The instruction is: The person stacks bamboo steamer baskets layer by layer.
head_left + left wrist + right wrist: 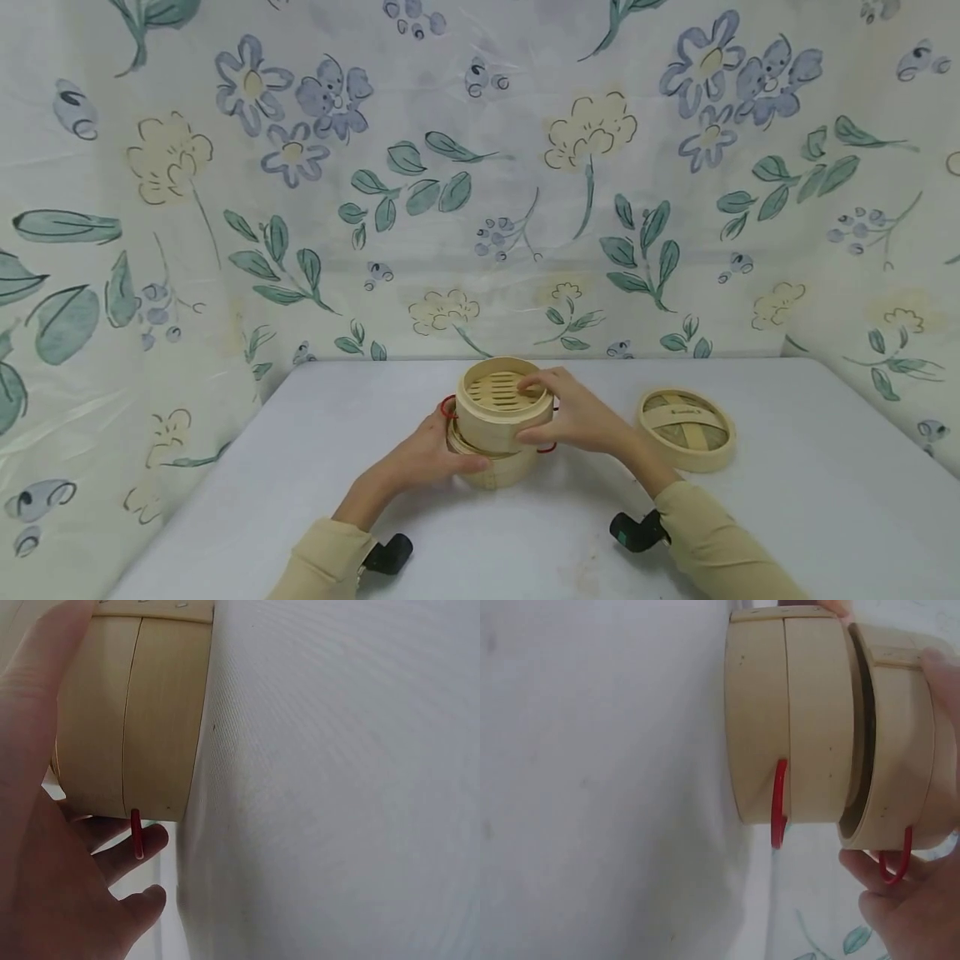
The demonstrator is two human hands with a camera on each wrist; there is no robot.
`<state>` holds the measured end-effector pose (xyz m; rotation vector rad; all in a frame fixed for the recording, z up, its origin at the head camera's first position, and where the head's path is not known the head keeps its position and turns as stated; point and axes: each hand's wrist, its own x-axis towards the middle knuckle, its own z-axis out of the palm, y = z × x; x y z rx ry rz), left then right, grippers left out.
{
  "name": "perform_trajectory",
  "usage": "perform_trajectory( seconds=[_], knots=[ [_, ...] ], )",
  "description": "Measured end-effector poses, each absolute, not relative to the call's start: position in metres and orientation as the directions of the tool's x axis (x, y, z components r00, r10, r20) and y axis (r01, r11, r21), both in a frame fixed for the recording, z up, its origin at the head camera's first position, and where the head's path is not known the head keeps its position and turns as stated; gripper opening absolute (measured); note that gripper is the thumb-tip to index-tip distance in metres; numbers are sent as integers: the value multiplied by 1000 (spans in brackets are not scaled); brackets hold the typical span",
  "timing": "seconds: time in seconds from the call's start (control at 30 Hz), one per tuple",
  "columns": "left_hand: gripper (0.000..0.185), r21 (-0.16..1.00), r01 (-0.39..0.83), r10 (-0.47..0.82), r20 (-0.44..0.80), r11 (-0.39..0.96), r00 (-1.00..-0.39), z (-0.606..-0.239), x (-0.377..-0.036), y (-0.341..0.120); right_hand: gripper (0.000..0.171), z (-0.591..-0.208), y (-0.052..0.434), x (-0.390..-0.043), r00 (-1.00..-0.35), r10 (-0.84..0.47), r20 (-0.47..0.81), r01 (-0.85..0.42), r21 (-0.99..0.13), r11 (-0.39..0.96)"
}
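— White cloth-covered table: what was held there?
— Round upper bamboo steamer tier was gripped by right hand, seemingly tilted for seating; lower bamboo tier was steadied in left hand.

Fingers grip the tilted upper steamer tier above the lower tier.

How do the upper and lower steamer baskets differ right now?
The upper basket sits tilted and offset on the lower basket, which rests flat on the table. The right hand grips the upper one; the left hand holds the lower one. The upper basket's slatted floor shows; the lower one's inside is hidden. Both are pale bamboo with red wire handles.
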<state>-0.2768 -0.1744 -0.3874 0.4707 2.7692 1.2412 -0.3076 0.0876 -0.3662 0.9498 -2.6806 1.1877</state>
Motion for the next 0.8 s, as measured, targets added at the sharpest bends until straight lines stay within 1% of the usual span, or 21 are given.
perform_trajectory(
  seconds=[0.2,0.3,0.57,0.8],
  knots=[
    [100,760,274,347,67,590,-935,-385,-275,-178,64,-363,76,-308,-807,-507,302,-565,-644,516],
    [100,759,285,354,76,586,-932,-387,-275,-180,64,-362,71,-306,-820,-489,297,-549,-649,527],
    [97,788,328,384,126,521,-914,-395,-278,-181,66,-361,59,-294,-863,-444,242,-468,-714,520],
    [103,783,317,365,124,536,-923,-396,-278,-181,69,-368,54,-291,-875,-379,302,-478,-670,569]
  ],
)
